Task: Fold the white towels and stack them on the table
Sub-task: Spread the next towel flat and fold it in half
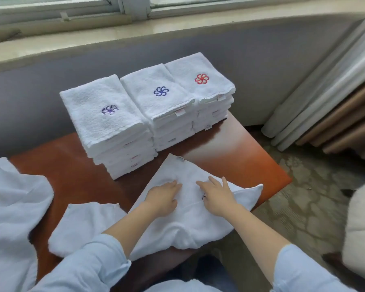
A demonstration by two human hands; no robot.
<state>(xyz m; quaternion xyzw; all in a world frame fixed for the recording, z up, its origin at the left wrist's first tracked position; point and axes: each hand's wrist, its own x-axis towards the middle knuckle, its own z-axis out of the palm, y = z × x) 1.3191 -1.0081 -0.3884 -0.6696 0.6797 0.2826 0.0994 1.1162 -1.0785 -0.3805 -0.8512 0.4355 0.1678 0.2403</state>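
glossy reddish-brown table (236, 159), shining pale toward its far right corner. spread on the near right part of the table, one white towel (188, 226), partly folded, drooping over the table's near edge. pressed flat on it side by side, left hand (163, 197) and right hand (216, 197), fingers straight and slightly spread, gripping nothing. along the far side of the table, three stacks of folded towels (158, 106) touching in a row, flower marks on top: purple, blue, red. on the near left of the table, a loose towel (82, 226); over its left edge, a bigger heap of white cloth (13, 203). beyond the table, a grey wall (261, 68) under a pale sill (114, 36) and window (72, 9). right of the table, patterned floor (314, 207), leaning rolls (325, 106) in white and tan, a white cushion (360, 228).
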